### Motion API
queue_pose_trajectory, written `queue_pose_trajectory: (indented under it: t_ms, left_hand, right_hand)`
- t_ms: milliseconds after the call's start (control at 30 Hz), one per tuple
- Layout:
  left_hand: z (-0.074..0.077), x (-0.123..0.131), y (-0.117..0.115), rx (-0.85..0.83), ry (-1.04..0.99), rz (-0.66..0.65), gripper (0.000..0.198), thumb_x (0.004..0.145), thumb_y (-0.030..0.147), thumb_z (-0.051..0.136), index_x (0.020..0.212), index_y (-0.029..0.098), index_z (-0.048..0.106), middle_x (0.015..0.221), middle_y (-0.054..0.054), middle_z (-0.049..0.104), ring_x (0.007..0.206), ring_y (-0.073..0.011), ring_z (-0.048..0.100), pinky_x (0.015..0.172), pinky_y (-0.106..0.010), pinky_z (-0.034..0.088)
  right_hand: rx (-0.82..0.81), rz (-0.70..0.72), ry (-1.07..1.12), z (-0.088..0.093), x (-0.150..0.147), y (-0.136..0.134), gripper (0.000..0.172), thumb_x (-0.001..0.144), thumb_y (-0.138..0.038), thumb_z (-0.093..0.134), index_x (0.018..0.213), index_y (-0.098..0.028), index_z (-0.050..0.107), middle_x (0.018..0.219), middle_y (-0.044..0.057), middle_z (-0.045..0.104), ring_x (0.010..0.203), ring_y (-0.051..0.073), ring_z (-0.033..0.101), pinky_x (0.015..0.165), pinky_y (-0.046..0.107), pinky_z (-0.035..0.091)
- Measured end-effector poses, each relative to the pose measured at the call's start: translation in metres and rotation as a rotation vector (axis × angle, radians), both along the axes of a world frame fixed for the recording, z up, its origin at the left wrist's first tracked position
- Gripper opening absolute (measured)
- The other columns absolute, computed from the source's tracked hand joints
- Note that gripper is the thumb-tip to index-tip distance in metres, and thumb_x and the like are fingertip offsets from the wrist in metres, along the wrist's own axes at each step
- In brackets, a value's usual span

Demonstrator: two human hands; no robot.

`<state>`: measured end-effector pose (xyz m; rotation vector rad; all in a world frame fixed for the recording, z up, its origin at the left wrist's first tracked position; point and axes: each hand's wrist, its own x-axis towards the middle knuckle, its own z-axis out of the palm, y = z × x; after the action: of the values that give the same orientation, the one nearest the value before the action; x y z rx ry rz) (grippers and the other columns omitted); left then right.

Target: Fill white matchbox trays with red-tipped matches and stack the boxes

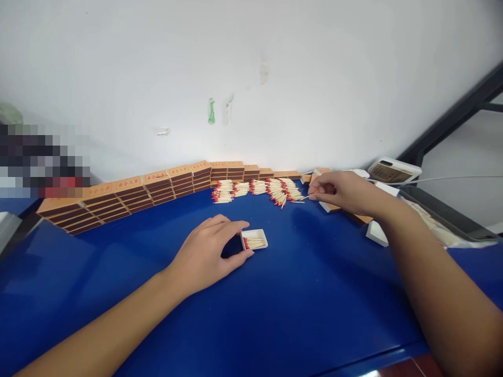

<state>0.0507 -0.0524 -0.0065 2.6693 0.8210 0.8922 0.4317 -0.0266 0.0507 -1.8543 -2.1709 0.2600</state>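
My left hand (212,252) lies on the blue table, its thumb and fingers around a small white matchbox tray (265,238). Several red-tipped matches (255,243) lie inside that tray. Off to the right, my right hand (341,191) pinches the pale end of a match (305,198) between thumb and fingertips. Just left of those fingertips a row of loose match piles (257,187) spreads along the table. Most of their red heads point left or toward me.
Stacked matchboxes (129,191) line the wall from the left to the middle. Behind and beside my right hand are more boxes (330,207), a small white box (377,234), a phone-like device (394,170) with a white cable, and a dark flat object (444,209). The blue table (275,314) spans the foreground.
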Motion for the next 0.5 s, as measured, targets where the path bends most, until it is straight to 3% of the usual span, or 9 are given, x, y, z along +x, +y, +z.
queue_pose_trajectory:
  t_ms: [233,500]
  left_hand:
    - [0.001,0.000,0.001,0.013,0.013,0.000,0.038,0.097,0.035,0.076,0.130,0.017,0.068,0.110,-0.008,0.079,0.100,-0.0249,0.071,0.087,-0.043,0.061]
    - [-0.001,0.000,0.000,0.001,0.006,-0.001,0.039,0.097,0.036,0.076,0.131,0.017,0.068,0.108,-0.008,0.079,0.099,-0.0249,0.071,0.087,-0.043,0.060]
  right_hand:
    - [-0.072,-0.043,-0.020,-0.025,0.005,0.016,0.027,0.087,-0.049,0.068,0.090,-0.022,0.071,0.073,0.004,0.069,0.065,0.021,0.060,0.060,0.033,0.040]
    - [-0.106,0.006,-0.047,-0.029,0.007,0.019,0.025,0.091,-0.046,0.061,0.085,-0.022,0.069,0.081,0.007,0.072,0.074,0.023,0.062,0.064,0.034,0.041]
